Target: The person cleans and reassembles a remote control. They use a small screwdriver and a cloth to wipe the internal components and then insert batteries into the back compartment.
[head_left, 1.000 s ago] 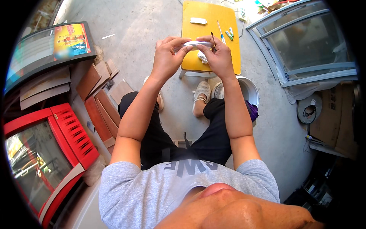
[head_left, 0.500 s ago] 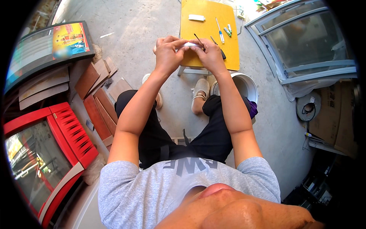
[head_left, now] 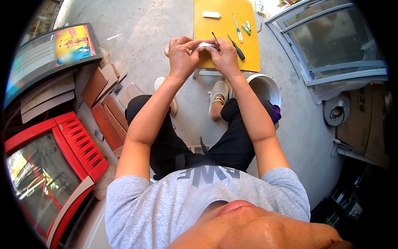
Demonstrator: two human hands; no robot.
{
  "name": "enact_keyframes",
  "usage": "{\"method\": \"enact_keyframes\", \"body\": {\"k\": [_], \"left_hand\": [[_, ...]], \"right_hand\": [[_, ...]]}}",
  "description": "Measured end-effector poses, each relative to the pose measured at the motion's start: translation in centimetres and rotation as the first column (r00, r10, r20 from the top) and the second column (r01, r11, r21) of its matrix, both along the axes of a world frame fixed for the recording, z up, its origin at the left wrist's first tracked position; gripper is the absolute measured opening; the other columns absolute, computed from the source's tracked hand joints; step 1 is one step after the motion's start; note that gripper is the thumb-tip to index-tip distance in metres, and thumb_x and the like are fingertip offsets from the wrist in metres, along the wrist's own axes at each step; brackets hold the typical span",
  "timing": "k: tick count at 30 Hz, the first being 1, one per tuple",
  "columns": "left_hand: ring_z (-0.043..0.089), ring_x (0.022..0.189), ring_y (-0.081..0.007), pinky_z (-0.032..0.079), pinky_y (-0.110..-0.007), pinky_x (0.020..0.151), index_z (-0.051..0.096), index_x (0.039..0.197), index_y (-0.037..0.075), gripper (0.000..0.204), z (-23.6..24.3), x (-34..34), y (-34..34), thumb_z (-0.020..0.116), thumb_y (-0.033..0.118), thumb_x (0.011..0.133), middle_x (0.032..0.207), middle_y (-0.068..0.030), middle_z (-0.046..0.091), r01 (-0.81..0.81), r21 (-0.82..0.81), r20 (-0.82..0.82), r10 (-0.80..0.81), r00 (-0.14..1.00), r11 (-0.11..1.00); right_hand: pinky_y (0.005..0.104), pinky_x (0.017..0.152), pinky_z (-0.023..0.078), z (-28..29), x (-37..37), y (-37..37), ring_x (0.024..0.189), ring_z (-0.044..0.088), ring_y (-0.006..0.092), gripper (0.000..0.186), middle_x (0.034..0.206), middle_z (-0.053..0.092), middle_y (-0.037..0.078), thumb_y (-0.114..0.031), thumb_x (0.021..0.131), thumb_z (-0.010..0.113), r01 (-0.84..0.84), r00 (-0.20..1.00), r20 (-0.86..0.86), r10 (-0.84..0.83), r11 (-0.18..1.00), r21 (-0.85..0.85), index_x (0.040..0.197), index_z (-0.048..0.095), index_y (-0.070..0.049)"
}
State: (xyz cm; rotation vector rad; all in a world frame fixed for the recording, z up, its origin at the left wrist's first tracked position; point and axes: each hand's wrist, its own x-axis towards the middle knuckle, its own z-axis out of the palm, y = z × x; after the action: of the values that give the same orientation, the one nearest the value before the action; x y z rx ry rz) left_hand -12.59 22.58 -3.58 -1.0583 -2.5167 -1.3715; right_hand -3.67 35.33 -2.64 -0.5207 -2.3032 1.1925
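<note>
Both my hands meet at the near edge of a yellow table [head_left: 215,31]. Between them is a small, slim white object [head_left: 206,44], mostly covered by fingers. My left hand [head_left: 183,57] is closed round its left end. My right hand [head_left: 226,57] pinches its right end, and a thin dark shaft [head_left: 214,37] rises beside those fingers; its lower part is hidden. Just right of my right hand lies a black-handled screwdriver [head_left: 238,50]. Farther back are a blue-and-clear screwdriver [head_left: 238,31], green-and-white batteries [head_left: 246,28] and a flat white rectangular piece [head_left: 211,14].
A white bucket [head_left: 273,89] stands by my right knee, below the table. Framed glass panels [head_left: 331,45] lean at the right. On the left are wooden boards [head_left: 108,118], a red cabinet [head_left: 81,145] and a dark-framed display panel [head_left: 49,58].
My right hand has shifted slightly left and down, uncovering more of the black-handled screwdriver. The white object is still between both hands. The view has moved a little.
</note>
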Motion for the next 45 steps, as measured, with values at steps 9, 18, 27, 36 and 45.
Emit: {"method": "enact_keyframes", "body": {"k": [9, 18, 27, 36, 45], "left_hand": [[0.059, 0.098, -0.0203, 0.047, -0.034, 0.087, 0.074, 0.108, 0.015, 0.028, 1.3, -1.4, -1.3, 0.076, 0.019, 0.081, 0.101, -0.0031, 0.068, 0.107, 0.067, 0.061, -0.111, 0.992, 0.992], [0.066, 0.089, -0.021, 0.053, -0.031, 0.079, 0.071, 0.115, 0.012, 0.032, 1.0, -3.2, -3.4, 0.074, 0.014, 0.084, 0.104, -0.0092, 0.067, 0.157, 0.128, 0.284, -0.188, 0.94, 0.979], [0.063, 0.083, -0.0186, 0.052, -0.029, 0.075, 0.074, 0.108, 0.011, 0.024, 1.5, -2.5, -3.3, 0.073, 0.01, 0.084, 0.092, -0.0063, 0.062, 0.152, 0.088, 0.264, -0.17, 0.949, 0.984], [0.06, 0.081, -0.0154, 0.049, -0.028, 0.072, 0.074, 0.108, 0.011, 0.024, 1.0, -2.0, -3.2, 0.074, 0.011, 0.084, 0.089, -0.0037, 0.062, 0.138, 0.101, 0.251, -0.16, 0.955, 0.985], [0.065, 0.095, -0.0202, 0.052, -0.031, 0.082, 0.068, 0.118, 0.008, 0.033, 1.0, -3.4, -4.0, 0.072, 0.009, 0.085, 0.105, -0.009, 0.067, 0.215, 0.171, 0.302, -0.259, 0.918, 0.962]], "right_hand": [[0.0371, 0.081, 0.051, 0.6, 0.1, 0.2, 0.092, 0.066, 0.0305, 0.017, 0.095, 0.068, 0.016, -0.013, 0.086, 0.066, -0.013, 0.999, 0.043, 0.015, 0.998, -0.054, 0.099, 0.068, -0.002], [0.0348, 0.078, 0.051, 1.2, -0.2, 0.6, 0.086, 0.067, 0.0264, 0.024, 0.097, 0.07, 0.014, -0.015, 0.085, 0.069, -0.062, 0.996, 0.065, 0.068, 0.994, -0.09, 0.107, 0.07, -0.004], [0.0283, 0.077, 0.051, 0.6, -0.8, -0.2, 0.088, 0.066, 0.016, 0.025, 0.094, 0.068, 0.006, -0.019, 0.083, 0.075, -0.051, 0.997, 0.056, 0.051, 0.999, 0.002, 0.105, 0.073, -0.007], [0.0372, 0.082, 0.048, -0.1, -0.7, -0.7, 0.089, 0.062, 0.0283, 0.022, 0.09, 0.068, 0.009, -0.022, 0.076, 0.077, 0.015, 1.0, -0.001, -0.015, 1.0, 0.016, 0.094, 0.075, -0.009], [0.037, 0.081, 0.049, 0.0, -0.8, -0.6, 0.087, 0.062, 0.0269, 0.022, 0.089, 0.068, 0.009, -0.022, 0.077, 0.077, 0.016, 1.0, 0.013, -0.015, 0.998, -0.06, 0.095, 0.075, -0.009]]}}
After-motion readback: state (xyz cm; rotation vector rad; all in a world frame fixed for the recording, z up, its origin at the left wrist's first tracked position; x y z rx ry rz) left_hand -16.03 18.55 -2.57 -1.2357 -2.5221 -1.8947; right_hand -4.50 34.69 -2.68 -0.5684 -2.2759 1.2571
